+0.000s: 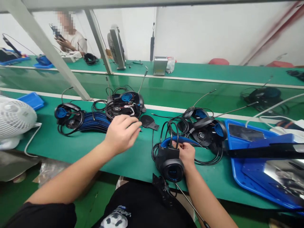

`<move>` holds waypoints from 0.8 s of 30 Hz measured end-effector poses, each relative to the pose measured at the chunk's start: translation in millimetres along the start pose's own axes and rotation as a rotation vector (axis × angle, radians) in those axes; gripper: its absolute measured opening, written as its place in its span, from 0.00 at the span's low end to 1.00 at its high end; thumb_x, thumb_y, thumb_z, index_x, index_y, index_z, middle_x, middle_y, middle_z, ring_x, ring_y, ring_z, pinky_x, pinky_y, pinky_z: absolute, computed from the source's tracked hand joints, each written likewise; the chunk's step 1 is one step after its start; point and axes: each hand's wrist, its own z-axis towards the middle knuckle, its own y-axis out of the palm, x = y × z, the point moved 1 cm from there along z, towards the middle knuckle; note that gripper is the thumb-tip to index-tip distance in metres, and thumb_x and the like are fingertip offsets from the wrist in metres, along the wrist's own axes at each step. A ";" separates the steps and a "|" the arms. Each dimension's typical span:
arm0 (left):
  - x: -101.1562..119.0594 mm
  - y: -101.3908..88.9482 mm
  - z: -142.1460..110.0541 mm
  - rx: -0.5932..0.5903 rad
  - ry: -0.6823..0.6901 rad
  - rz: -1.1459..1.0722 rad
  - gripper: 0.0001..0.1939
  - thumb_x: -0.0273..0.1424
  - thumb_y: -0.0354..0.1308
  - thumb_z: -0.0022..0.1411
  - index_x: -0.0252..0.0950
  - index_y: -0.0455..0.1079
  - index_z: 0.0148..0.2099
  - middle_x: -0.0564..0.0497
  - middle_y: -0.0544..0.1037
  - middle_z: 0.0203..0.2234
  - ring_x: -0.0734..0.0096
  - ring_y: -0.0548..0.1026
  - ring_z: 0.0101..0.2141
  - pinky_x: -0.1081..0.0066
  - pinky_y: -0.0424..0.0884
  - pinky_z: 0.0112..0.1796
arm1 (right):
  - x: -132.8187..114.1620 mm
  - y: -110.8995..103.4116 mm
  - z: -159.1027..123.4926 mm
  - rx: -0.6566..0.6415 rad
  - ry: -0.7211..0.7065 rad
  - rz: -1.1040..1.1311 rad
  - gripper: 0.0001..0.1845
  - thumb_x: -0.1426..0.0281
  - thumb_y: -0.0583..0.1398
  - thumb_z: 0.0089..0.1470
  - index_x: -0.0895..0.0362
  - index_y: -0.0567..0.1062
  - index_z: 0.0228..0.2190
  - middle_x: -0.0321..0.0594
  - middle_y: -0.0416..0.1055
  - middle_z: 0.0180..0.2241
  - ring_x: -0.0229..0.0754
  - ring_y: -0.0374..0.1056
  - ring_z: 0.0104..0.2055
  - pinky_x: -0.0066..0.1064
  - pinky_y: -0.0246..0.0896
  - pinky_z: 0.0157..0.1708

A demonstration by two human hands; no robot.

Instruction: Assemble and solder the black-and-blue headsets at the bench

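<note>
**hands:** right hand (pixel 186 155) curls around the blue headband (pixel 178 141) of a headset (pixel 169 163) at 6 o'clock, fingers closed on the band, thumb side hidden behind it. left hand (pixel 121 134) sits near centre, fingers lying close together and pointing toward a flat black plate (pixel 148 122). whether they pinch anything small cannot be made out.

**held item:** the headset's ear cup (pixel 173 170) sits at the tabletop (pixel 133 166) near edge, with a black bracket (pixel 161 190) hanging below it and a boom rod (pixel 192 201) running toward 5 o'clock.

**around:** cable loops (pixel 161 148) rise beside the right hand. more headsets lie at 10, 11 and 1 o'clock, and a stack of headbands (pixel 95 122) lies at 9 o'clock. a blue tray (pixel 234 167) sits at 3 o'clock.

**risks:** the headset hangs partly over the edge, so a slipped grip could drop it. the rod could snag the right forearm. the loops could catch the 1 o'clock headset's cable if pulled.

**hidden:** the bracket's attachment is obscured, and the cup's inner wiring is out of view. the tray's contents are blocked by a dark blurred object.
</note>
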 end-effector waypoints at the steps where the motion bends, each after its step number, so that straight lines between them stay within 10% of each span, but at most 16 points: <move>1: 9.9 8.9 -2.7 0.058 -0.011 -0.116 0.07 0.26 0.61 0.67 0.36 0.76 0.47 0.44 0.84 0.41 0.58 0.79 0.40 0.57 0.75 0.43 | 0.0 0.0 -0.5 -0.008 0.016 0.007 0.33 0.41 0.72 0.32 0.54 0.66 0.15 0.31 0.58 0.12 0.34 0.52 0.16 0.29 0.49 0.15; 11: 72.7 106.6 14.6 -0.140 -0.092 -0.895 0.26 0.32 0.60 0.70 0.38 0.65 0.67 0.37 0.77 0.59 0.53 0.77 0.58 0.52 0.75 0.58 | 5.8 -4.7 0.0 -0.140 0.053 0.095 0.17 0.56 0.71 0.41 0.57 0.81 0.27 0.37 0.74 0.23 0.38 0.65 0.24 0.30 0.64 0.26; 18: 82.8 134.2 41.9 0.021 -0.013 -1.030 0.09 0.37 0.59 0.72 0.41 0.79 0.47 0.42 0.82 0.54 0.57 0.80 0.54 0.55 0.76 0.55 | 2.3 -7.9 4.8 -0.189 -0.016 0.141 0.08 0.64 0.68 0.44 0.55 0.80 0.27 0.40 0.79 0.29 0.44 0.72 0.34 0.34 0.70 0.37; 24: 90.4 150.2 29.1 0.101 0.086 -1.051 0.08 0.29 0.57 0.73 0.39 0.75 0.50 0.41 0.83 0.53 0.63 0.81 0.53 0.60 0.79 0.52 | -7.2 -40.1 -15.5 -0.166 0.046 0.185 0.17 0.59 0.68 0.50 0.56 0.82 0.39 0.35 0.73 0.24 0.37 0.64 0.24 0.29 0.62 0.23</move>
